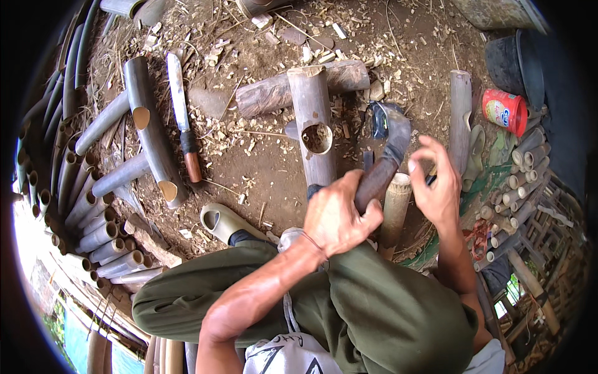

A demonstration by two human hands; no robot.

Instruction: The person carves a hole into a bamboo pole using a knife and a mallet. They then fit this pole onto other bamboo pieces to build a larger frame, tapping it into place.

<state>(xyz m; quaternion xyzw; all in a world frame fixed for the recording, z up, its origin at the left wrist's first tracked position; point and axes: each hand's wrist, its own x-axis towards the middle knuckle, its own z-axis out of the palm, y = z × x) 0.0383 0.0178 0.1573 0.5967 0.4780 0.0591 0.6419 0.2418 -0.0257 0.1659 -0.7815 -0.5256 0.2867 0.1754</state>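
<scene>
My left hand point(339, 215) is closed around the dark wooden handle of a curved knife point(379, 179), whose hooked metal blade points away from me. My right hand point(438, 187) is raised just to the right of the knife, fingers bent and apart, with nothing seen in it. Beside my left hand lies a thick bamboo tube point(308, 103) with a round hole cut in its side. Its far end rests across a wooden log point(265, 95). A shorter pale bamboo piece point(396, 206) stands between my hands, its lower end by my knee.
A long knife point(179, 103) with a wooden handle lies on the chip-strewn soil at left, beside a notched bamboo tube point(144, 118). Cut bamboo is stacked at the left and right edges. At right are another notched tube point(460, 118), a red tub point(500, 112) and a dark bucket point(507, 65).
</scene>
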